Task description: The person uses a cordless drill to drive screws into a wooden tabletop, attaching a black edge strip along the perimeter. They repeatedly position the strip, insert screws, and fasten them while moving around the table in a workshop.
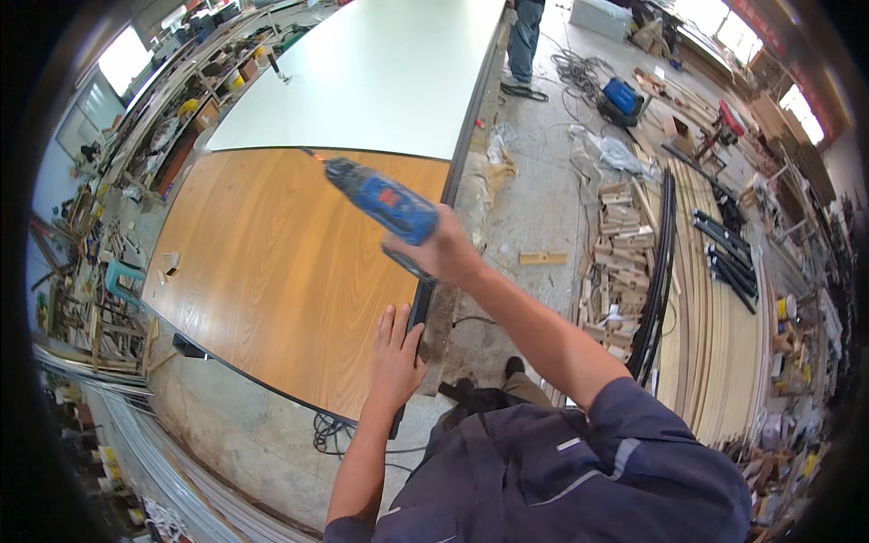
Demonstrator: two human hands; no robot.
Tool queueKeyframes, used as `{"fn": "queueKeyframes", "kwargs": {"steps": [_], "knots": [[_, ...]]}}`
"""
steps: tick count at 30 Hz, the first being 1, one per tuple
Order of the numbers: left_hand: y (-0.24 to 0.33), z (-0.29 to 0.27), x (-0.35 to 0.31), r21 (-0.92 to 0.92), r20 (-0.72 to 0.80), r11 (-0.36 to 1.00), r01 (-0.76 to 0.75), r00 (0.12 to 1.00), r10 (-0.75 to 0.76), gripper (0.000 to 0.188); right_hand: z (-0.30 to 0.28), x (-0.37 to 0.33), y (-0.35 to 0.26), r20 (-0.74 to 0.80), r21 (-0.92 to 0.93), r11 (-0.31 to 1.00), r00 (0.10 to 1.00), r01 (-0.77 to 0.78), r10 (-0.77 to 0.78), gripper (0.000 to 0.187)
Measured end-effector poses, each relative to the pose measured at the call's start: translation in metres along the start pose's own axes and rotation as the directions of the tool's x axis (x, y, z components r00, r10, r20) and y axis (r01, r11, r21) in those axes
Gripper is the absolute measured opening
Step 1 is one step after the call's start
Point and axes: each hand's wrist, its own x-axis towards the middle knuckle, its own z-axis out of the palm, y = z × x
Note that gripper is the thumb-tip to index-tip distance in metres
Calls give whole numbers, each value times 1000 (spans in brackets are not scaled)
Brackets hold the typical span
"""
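One blue power drill (391, 201), black toward its nose and slightly blurred, lies across the view above a wood-grain panel (262, 262), its bit pointing to the far left, toward the seam with a white panel (371, 77). Whether the bit touches anything cannot be told. The right hand (445, 246) is closed around the drill's grip, near the panel's right edge. The left hand (396, 351) is spread flat and grasps nothing: its fingers lie on the near right corner of the wood-grain surface, by the black edge trim (422, 308). Small scraps (169, 269) lie near that panel's left edge, and a hammer-like tool (275, 68) is at the white panel's left side.

Beyond the left edge are a teal stool (123, 281) and cluttered shelving (195, 113); long metal profiles (167, 452) lie at the lower left. Black cable (328, 436) is looped on the floor below the near edge. To the right, short wooden blocks (617, 271) are heaped beside curved black strips (663, 271), with long pale boards (711, 353) and a bundle of black tubes (727, 258) farther out. Another person's legs (525, 45) stand beyond the white panel's right edge, near a blue machine (623, 97).
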Motion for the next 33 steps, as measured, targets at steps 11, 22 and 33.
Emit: {"fn": "queueKeyframes", "kwargs": {"steps": [11,22,33], "knots": [[6,0,7,-38,20,998,56,998,-56,52,80,60,63,118,110,963,966,-244,231,51],[20,-9,15,-41,52,989,144,988,-142,51,-14,-9,97,136,-1,948,939,-318,315,37],[37,-8,39,28,157,967,252,955,-253,56,-48,-83,161,341,328,382,485,-864,805,60]]}}
